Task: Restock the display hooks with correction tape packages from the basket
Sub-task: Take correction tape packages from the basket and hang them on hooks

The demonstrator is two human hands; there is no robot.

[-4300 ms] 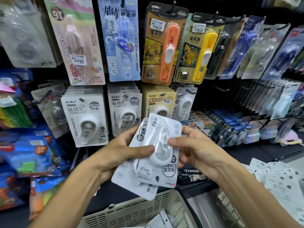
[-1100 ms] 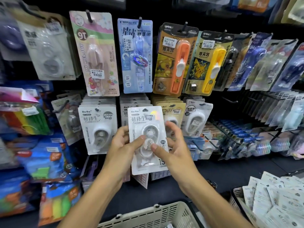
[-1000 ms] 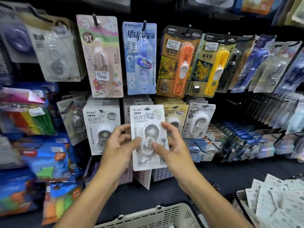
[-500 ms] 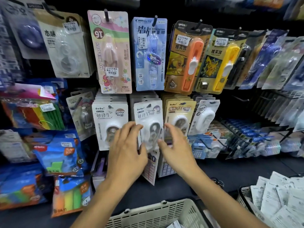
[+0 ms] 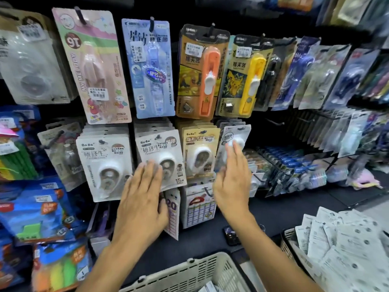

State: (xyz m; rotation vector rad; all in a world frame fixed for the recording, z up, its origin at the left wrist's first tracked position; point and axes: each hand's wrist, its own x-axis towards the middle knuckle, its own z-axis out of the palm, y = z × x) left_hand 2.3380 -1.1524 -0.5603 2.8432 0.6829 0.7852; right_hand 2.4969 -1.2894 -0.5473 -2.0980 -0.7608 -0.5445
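Moved since the earlier frame: correction tape package, previously held in both hands, now hangs on its hook. Left hand: grip spread, fingers flat against the package's lower edge. Right hand: grip spread, empty, right of the package. Basket: below the package. Advice: press the stack flush before reaching down.

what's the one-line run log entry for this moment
phase: package hung | left hand: open, by white correction tape package | right hand: open, empty | basket: below
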